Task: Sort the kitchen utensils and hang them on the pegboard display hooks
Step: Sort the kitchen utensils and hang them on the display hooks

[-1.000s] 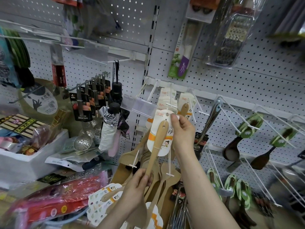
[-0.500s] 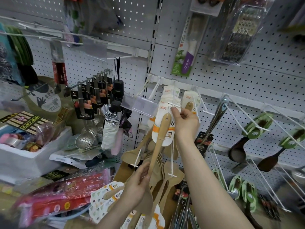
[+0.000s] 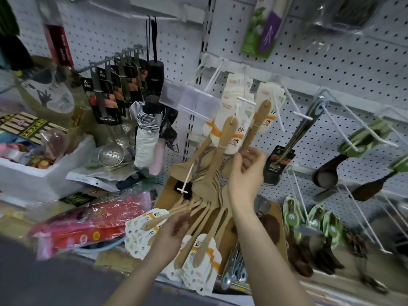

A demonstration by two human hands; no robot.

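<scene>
The pale wooden spatula (image 3: 228, 131), backed by a white printed card, hangs by the hole in its rounded handle on a thin white wire hook (image 3: 244, 100) of the white pegboard (image 3: 331, 62). Its flat blade slants down toward 7 o'clock. Just beside it at 3 o'clock hangs a second carded wooden spoon (image 3: 259, 115), smooth and slim.

Your right hand (image 3: 244, 175) is raised with its back toward you, fingers curled round the lower end of that second handle. Your left hand (image 3: 174, 230) sits lower, at 7 o'clock from the right and well apart from it. It grips a fanned bunch of wooden spatulas (image 3: 205, 217) around the middle of their handles. Their scalloped white cards stick out at 8 o'clock and 5 o'clock of the fist.

At 10 o'clock from the hung spatula a clear plastic label holder (image 3: 189, 100) juts from the board. Farther toward 9 o'clock hang a folded grey umbrella (image 3: 145, 138) and perforated round steel skimmers (image 3: 111, 154).

At far 9 o'clock a white foam box (image 3: 39, 180) holds tape rolls and small bright packets, too blurred to name. Glossy red and pink plastic packets (image 3: 88, 221) lie at 8 o'clock.

At 3 o'clock dark rounded spoons on green cards (image 3: 326, 175) hang from long wire hooks.
</scene>
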